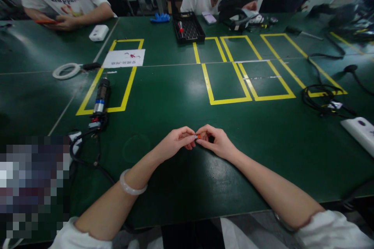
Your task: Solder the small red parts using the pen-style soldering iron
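Note:
My left hand [184,138] and my right hand [212,139] meet over the near middle of the green table [163,93]. Between their fingertips is a small orange and silver piece [198,137], too small to name. Thumb and forefinger of each hand pinch it from opposite sides, and the fingers hide part of it. A pale bangle [132,184] circles my left wrist. To the left of my hands, an electric screwdriver [100,99] with a blue and silver band lies with its cable running toward me.
Yellow tape outlines [230,101] mark the table. A white paper [124,58] and a white cable coil [66,71] are at left. A black tray [189,27] stands at the back. Black cables [323,99] and a power strip [360,132] lie right. People sit across the table.

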The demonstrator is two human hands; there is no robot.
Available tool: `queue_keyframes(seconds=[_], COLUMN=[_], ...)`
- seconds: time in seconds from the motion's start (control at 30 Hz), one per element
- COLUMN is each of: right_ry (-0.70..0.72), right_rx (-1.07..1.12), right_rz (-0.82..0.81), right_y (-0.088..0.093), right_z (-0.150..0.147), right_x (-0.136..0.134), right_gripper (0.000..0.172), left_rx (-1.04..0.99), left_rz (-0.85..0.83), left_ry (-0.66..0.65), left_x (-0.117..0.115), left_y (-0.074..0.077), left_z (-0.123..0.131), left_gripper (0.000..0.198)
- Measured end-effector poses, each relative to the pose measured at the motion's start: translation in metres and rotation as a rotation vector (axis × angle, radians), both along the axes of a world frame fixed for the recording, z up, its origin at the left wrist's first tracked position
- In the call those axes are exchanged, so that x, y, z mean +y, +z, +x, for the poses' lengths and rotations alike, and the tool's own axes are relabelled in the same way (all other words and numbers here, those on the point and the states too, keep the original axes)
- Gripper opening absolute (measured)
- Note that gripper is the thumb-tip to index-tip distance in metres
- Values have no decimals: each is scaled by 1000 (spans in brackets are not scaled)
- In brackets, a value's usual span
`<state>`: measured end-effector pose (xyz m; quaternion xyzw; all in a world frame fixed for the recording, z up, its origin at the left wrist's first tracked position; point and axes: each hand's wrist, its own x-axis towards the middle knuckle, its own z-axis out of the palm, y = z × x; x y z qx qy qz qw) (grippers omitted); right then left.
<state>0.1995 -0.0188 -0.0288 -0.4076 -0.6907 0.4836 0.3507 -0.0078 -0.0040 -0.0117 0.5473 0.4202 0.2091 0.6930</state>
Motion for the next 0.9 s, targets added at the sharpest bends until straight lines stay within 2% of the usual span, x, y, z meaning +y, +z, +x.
queue_keyframes(seconds=[0.27,0.4,0.7,0.9], right_ry=[24,-4,-39,-32], right_rx=[99,125,38,-26], right_rz=[-69,-112,10,118], right_y=[-4,-5,-5,-5], right_z=[-3,-2,-2,0], right_x=[-1,0,1,1], right_gripper=[24,23,11,18], left_rx=[-57,-76,-18,-40], left_rz=[-3,15,34,43], left_ry=[-16,16,38,49], left_x=[1,0,-1,-1], left_y=[-1,-3,-1,-2], left_z=[-2,-1,1,1], left_gripper=[30,31,32,31])
